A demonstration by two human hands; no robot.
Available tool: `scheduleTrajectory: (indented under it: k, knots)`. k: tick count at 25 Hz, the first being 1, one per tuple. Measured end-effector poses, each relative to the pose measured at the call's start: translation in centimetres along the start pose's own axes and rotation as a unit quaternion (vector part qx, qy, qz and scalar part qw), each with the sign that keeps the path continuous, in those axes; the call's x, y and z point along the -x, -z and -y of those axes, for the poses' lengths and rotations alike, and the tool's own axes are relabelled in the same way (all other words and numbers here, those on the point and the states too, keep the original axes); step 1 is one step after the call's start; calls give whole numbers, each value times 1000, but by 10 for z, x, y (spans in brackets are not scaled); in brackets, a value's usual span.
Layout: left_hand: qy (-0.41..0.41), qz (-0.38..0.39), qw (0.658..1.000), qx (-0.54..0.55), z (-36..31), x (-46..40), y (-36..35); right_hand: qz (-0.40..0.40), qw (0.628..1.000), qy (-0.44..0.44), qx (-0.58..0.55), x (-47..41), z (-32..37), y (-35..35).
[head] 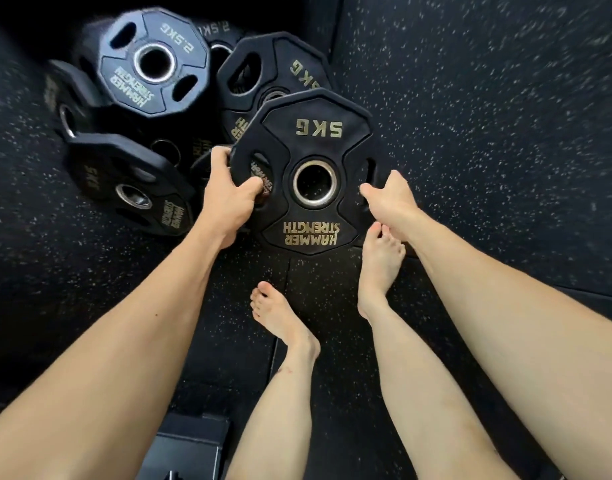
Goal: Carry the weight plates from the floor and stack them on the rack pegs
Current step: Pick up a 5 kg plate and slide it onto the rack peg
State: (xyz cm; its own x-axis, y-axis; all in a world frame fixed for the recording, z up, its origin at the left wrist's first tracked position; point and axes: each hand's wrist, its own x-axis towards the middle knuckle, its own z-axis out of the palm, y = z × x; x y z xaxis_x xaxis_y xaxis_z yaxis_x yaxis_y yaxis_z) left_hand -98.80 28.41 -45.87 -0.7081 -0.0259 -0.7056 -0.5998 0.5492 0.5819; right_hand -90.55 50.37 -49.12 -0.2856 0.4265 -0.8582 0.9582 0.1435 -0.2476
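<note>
Head view: a black rubber-coated 5 kg plate (308, 174) sits at the centre of the frame, many-sided rather than round, with a steel-ringed centre hole, two grip slots and gold lettering reading "5KG" and "HAMMER STRENGTH". Both hands are clamped on it — the left hand (228, 195) wraps the plate's left edge with the thumb hooked into the left slot, the right hand (387, 199) grips the right edge at the other slot, thumb laid on the face. The plate looks lifted clear of the floor, its upper edge overlapping the pile behind it.

That pile fills the upper left of the frame. A 2.5 kg plate (154, 62), smaller and with the same angular outline and steel ring, lies on top; a second 2.5 kg plate (217, 34) shows partly behind it. Another 5 kg plate (275, 67) lies just above the held one, and one more 5 kg plate (131, 188) lies at left, tilted. A further plate (60, 98) shows only its edge at far left; others beneath are too hidden to count.

The floor (488, 116) is black rubber matting flecked with white — seams between tiles run through the lower centre. Two bare feet stand on it, the left foot (280, 317) and the right foot (379, 268), below the held plate. A dark boxy object (190, 445) lies at the bottom edge.
</note>
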Motion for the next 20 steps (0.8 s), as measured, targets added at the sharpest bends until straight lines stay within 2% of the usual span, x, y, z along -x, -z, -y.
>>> scheduleTrajectory:
  k: [4, 10, 16, 20]
  knots:
    - [3, -2, 996, 93, -56, 85, 44, 9, 997, 33, -69, 101, 28, 48]
    - [-7, -98, 978, 184, -141, 240, 125, 22, 983, 90, -156, 284, 74, 127]
    - [-28, -126, 917, 376, -194, 396, 214, 49, 965, 218, -140, 456, 103, 176]
    - [-70, -139, 895, 417, -195, 486, 256, 81, 937, 309, -143, 545, 102, 190]
